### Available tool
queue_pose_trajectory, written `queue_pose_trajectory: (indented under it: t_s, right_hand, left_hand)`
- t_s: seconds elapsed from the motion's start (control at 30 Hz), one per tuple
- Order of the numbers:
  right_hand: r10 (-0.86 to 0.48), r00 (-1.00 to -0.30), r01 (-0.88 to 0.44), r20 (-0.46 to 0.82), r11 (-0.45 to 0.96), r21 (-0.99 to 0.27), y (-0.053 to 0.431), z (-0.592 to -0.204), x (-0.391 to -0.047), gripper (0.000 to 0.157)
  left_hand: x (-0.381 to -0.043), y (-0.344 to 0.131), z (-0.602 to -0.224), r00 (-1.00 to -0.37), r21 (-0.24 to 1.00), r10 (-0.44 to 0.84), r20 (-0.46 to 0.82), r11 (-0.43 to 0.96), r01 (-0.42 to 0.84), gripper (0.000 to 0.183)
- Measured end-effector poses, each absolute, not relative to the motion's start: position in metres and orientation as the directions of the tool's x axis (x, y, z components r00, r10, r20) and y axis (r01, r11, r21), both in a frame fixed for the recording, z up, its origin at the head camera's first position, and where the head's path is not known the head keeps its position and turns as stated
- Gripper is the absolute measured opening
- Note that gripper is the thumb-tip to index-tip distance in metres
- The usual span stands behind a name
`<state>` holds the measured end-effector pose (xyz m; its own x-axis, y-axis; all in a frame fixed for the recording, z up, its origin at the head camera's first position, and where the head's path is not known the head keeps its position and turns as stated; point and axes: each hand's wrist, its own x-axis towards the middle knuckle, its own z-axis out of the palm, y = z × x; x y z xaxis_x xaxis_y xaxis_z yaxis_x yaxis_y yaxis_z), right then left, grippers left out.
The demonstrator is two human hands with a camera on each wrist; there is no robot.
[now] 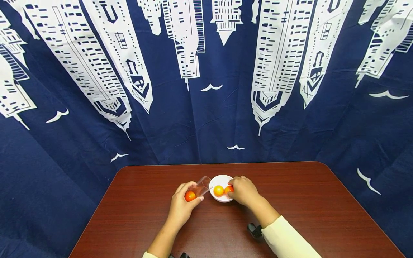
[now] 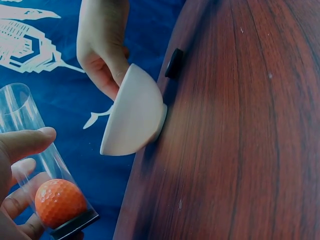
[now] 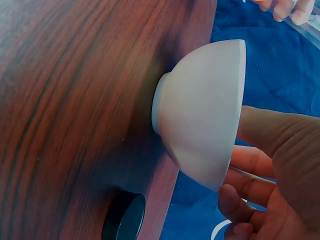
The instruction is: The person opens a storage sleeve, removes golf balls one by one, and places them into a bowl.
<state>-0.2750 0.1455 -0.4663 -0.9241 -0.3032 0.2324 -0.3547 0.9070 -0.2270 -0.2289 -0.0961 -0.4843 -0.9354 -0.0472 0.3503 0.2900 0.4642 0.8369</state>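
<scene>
Clear plastic forms the tube (image 1: 201,187) that the left hand (image 1: 181,205) grips, thumb and fingers curled round it; its mouth tilts towards two o'clock in the head view. Inside, an orange dimpled ball (image 2: 60,202) rests at the bottom, against the black base (image 2: 75,226). Just beside the mouth, at three o'clock, a white bowl (image 1: 221,200) stands upright on the reddish-brown wooden table (image 1: 213,229). At the bowl's four o'clock side, the right hand (image 1: 245,192) reaches over the rim, thumb and fingers nearly together, pinching a red-orange ball (image 1: 228,189). Next to that, at nine o'clock, lies a yellow-orange ball (image 1: 218,191). From the left wrist, a black disc-like piece (image 2: 174,63) shows on the table at the bowl's one o'clock. Behind hangs navy cloth (image 1: 174,136) with white buildings.
</scene>
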Motion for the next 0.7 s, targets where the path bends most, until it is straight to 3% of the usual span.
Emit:
queue_pose_trajectory:
  t_s: [0.43,0.7]
  right_hand:
    - [-0.177,-0.896,-0.351,0.407,0.844,-0.406,0.144,-0.47,-0.262,0.025]
    - [-0.146,-0.859,-0.409,0.491,0.774,-0.484,0.15,-0.474,-0.254,0.03]
  left_hand:
    - [-0.229,-0.1,-0.482,-0.918,0.802,-0.071,0.39,0.515,0.301,0.048]
    - [-0.227,-0.1,-0.477,-0.892,0.756,-0.076,0.446,0.566,0.33,0.05]
